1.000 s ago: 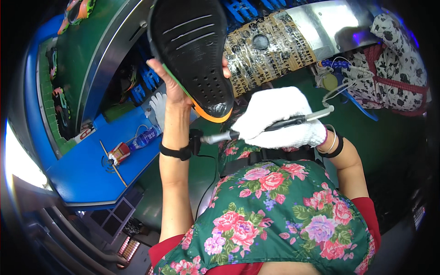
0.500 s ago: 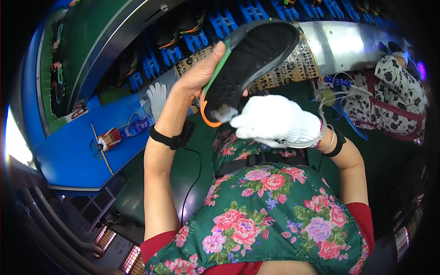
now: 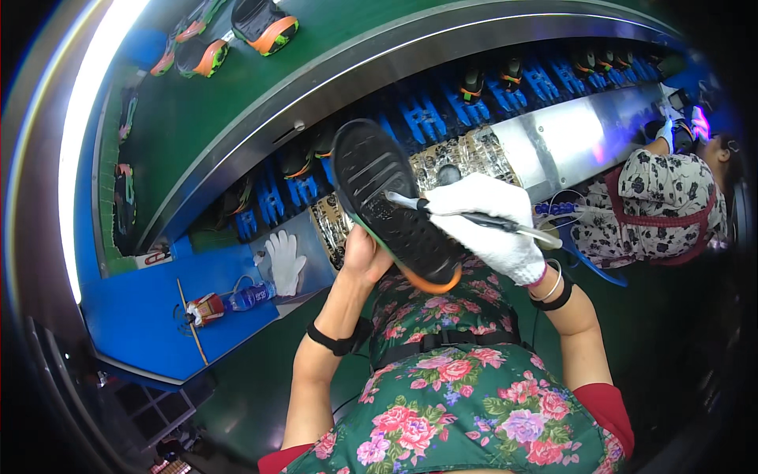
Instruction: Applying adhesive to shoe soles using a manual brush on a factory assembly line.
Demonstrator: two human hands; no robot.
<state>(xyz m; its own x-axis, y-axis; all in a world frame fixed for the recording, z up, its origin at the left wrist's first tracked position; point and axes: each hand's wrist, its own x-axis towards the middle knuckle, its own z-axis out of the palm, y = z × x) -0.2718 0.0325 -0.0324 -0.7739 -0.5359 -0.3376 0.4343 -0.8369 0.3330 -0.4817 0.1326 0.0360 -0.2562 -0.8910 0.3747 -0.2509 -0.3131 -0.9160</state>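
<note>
A black shoe sole (image 3: pixel 384 170) with an orange heel rim and a green edge stands tilted in front of me, heel at the lower right. My bare left hand (image 3: pixel 368 254) grips it from below at its left edge; some of the fingers are hidden behind it. White-gloved, my right hand (image 3: pixel 489 225) is closed around a slim brush (image 3: pixel 401 200) with a pale tip and a dark handle. That tip touches the perforated, ribbed middle of the sole's dark face.
A blue side table (image 3: pixel 150 316) holds a loose white glove (image 3: pixel 284 262), a blue-labelled bottle (image 3: pixel 251 297) and a red container (image 3: pixel 207 310) with a stick. Blue racks (image 3: pixel 422 118) line the conveyor behind. Soles (image 3: pixel 264 28) lie on the green upper belt. A co-worker (image 3: pixel 651 205) sits at right.
The sole has swung round, its heel going from lower left to lower right. The brush has moved from the heel area to the sole's middle, and my left hand has shifted lower and rightward.
</note>
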